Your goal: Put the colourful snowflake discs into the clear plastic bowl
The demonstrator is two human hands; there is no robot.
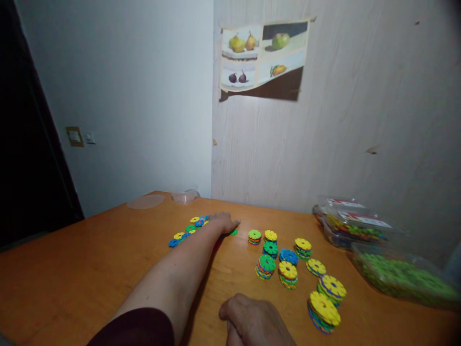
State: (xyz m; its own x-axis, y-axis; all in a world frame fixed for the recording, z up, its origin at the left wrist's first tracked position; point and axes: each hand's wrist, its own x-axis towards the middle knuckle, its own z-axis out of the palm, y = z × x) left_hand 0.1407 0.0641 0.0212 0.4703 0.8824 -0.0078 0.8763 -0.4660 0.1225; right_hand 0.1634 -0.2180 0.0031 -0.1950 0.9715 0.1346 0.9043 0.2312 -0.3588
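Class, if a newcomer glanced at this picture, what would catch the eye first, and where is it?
Probably the stacks of bright notched discs, right of centre on the orange-brown table, many topped with yellow. Next, the left forearm stretches across the middle, the left hand by loose discs. Above, a fruit poster hangs on the wall.

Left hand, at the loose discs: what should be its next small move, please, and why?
Probably the left hand should draw a few loose discs toward the right hand. They lie spread and overlapping by the left hand and forearm, while other discs stand in stacks farther right. Whether the left hand already grips any disc cannot be seen.
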